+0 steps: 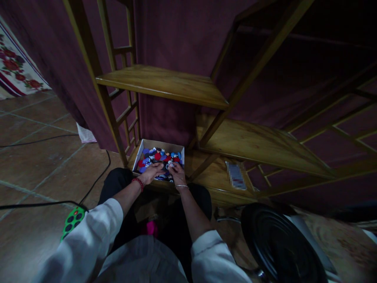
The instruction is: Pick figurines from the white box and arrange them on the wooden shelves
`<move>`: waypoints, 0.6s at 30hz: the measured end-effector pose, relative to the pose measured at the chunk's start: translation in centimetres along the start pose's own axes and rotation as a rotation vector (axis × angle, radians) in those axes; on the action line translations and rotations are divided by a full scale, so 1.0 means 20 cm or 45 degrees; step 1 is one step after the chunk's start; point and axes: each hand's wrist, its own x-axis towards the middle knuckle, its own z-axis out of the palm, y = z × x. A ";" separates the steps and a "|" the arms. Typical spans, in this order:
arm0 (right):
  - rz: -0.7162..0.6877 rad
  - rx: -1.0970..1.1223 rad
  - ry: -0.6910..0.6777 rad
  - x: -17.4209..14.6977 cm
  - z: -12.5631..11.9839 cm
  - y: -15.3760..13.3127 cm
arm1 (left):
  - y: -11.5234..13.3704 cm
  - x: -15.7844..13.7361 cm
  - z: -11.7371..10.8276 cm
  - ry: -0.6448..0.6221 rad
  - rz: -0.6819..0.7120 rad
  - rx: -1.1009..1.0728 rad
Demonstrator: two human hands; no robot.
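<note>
A shallow white cardboard box [136, 164] stands on the lowest shelf, full of small flat pieces in red, blue, purple, black and white. Some of these pieces look like little cartoon figures, but their exact kind is too small to tell. Over the front part of the box, my left hand [153, 172], with a red bead bracelet at the wrist, is closed with its fingertips at a dark piece. Close beside it, my right hand [178, 173], wearing a thin silver bangle, pinches a small whitish piece [171, 165]. The fingertips of both hands nearly meet.
Wooden shelving [161, 84] surrounds the box, with a board above it. A flat packet [236, 175] lies on the shelf to the right. A black round stool [279, 243] stands at lower right. A green power strip [73, 220] with black cables lies on the tiled floor.
</note>
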 end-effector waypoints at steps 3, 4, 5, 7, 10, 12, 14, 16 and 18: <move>0.011 -0.011 0.008 -0.01 0.00 -0.01 | 0.01 -0.01 0.01 0.012 -0.002 0.000; 0.011 -0.014 0.010 -0.01 0.00 -0.01 | 0.01 -0.02 0.01 0.008 -0.004 -0.001; 0.009 -0.019 0.012 -0.01 0.00 -0.02 | 0.01 -0.02 0.02 0.000 -0.007 -0.003; 0.006 -0.031 0.012 -0.02 0.01 -0.02 | 0.02 -0.03 0.02 -0.018 -0.009 -0.010; 0.016 -0.046 0.005 -0.02 0.01 -0.03 | 0.03 -0.03 0.02 -0.038 -0.014 -0.023; 0.014 -0.049 0.005 -0.02 0.01 -0.04 | 0.03 -0.03 0.02 -0.036 -0.020 -0.038; 0.001 -0.056 0.001 -0.02 0.01 -0.04 | 0.03 -0.03 0.02 -0.033 -0.021 -0.053; -0.029 -0.075 -0.017 -0.02 0.01 -0.05 | 0.04 -0.03 0.01 -0.034 -0.020 -0.061; -0.063 -0.106 -0.049 -0.01 0.01 -0.06 | 0.03 -0.04 0.01 -0.040 -0.027 -0.061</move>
